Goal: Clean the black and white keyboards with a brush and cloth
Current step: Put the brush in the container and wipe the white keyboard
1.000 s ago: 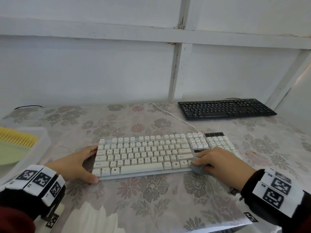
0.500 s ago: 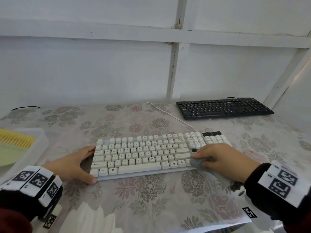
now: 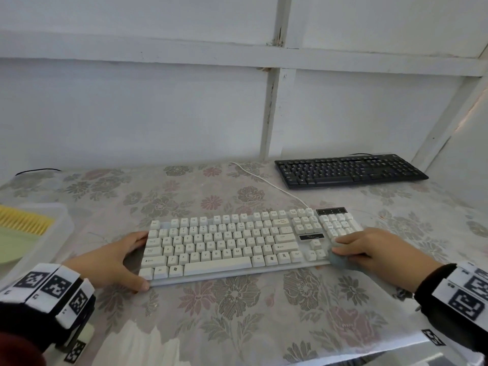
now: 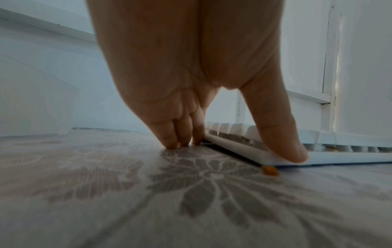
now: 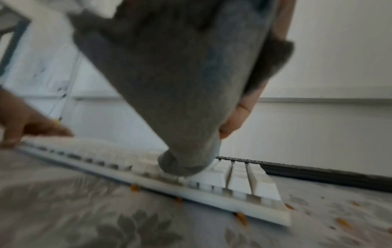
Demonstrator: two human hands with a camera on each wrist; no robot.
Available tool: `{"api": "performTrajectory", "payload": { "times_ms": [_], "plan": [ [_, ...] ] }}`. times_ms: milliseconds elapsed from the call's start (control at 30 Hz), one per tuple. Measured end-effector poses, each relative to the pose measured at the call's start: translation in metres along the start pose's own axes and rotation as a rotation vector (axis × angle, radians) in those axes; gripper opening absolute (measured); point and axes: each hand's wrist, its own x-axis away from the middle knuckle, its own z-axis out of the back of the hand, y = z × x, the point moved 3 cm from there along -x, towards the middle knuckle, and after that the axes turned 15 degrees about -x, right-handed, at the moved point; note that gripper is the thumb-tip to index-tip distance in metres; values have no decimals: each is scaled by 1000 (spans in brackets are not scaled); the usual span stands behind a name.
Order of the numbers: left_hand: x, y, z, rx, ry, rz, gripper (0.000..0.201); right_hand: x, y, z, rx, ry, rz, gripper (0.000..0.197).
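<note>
White keyboard (image 3: 232, 244) long axis left-right, keys up; left hand (image 3: 111, 262) braces left end, fingers straight; right hand (image 3: 369, 250) clutches grey cloth (image 3: 339, 258) on right-side keys.

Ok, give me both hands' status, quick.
Left hand: open, bracing the left end of the white keyboard, thumb on its front corner.
Right hand: gripping the grey cloth against the keys.

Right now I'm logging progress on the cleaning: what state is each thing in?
White keyboard: flat on the table, steadied at its left end.
Cloth: bunched, pressed onto keys near the number pad.
Black keyboard: at the back, untouched.
Brush: lying in the tray.
Left hand: open, thumb on the front edge.
Right hand: gripping the cloth.
</note>
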Motion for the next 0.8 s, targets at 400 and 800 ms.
{"api": "performTrajectory", "payload": {
  "times_ms": [400,800],
  "plan": [
    [1,3,1,-24,10,0,139,-18,-22,-23,9,7,38,15],
    [1,3,1,-39,13,-8,138,-8,7,-11,91,55,-6,23]
  ]
}}
